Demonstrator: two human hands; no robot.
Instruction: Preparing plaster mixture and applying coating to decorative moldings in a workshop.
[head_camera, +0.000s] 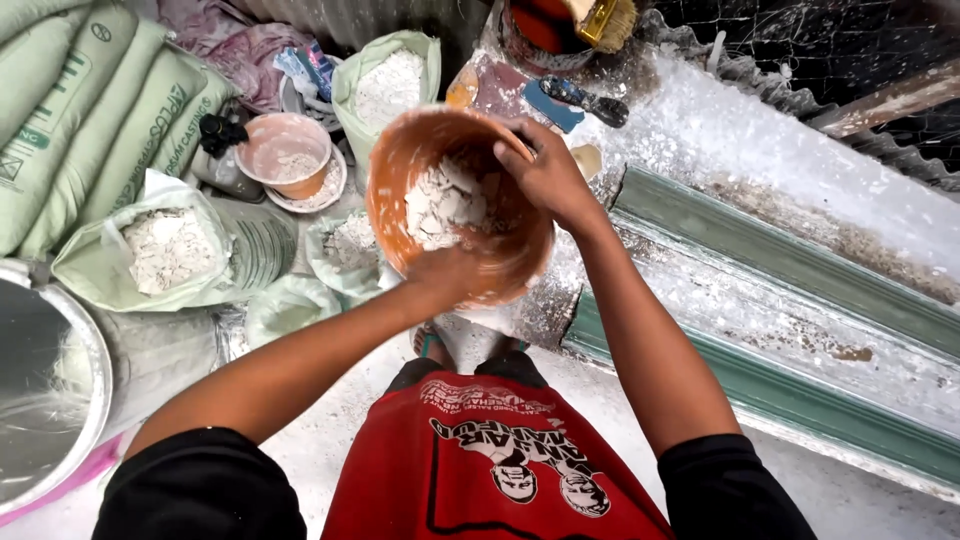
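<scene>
Gripping the orange bowl (400, 165) at centre: left hand (445, 272) clamped on the six o'clock rim, right hand (545, 170) closed on the two o'clock rim, steadying white plaster chunks (445, 205) inside.

Green sacks (90, 110) (stacked), metal tub (40, 390)

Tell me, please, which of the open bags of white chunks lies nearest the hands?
The small open bag just left of the held orange bowl; the others sit farther off.
</scene>
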